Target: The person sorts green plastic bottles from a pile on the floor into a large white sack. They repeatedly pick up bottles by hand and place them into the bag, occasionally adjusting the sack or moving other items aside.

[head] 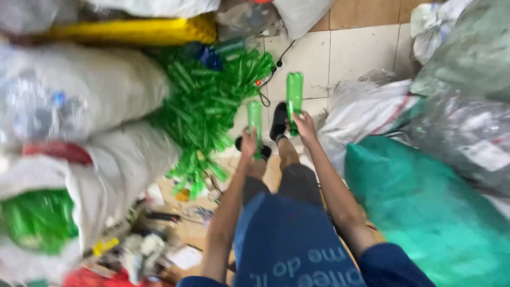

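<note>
My left hand point(248, 142) grips a green plastic bottle point(255, 121) by its lower end, and the bottle points away from me. My right hand point(305, 125) holds a second, longer green bottle point(294, 95) the same way, a little farther out. Both arms stretch forward over my legs and black shoes point(278, 121). A large heap of green bottles point(204, 106) lies just left of my left hand.
White sacks point(106, 95) stuffed with plastic stack up on the left. One sack shows green bottles point(37, 220) inside. A teal sack point(425, 207) and grey bags point(467, 79) crowd the right. A power strip with its cord point(268, 79) lies on the tiled floor point(361, 50). Scraps litter the lower left.
</note>
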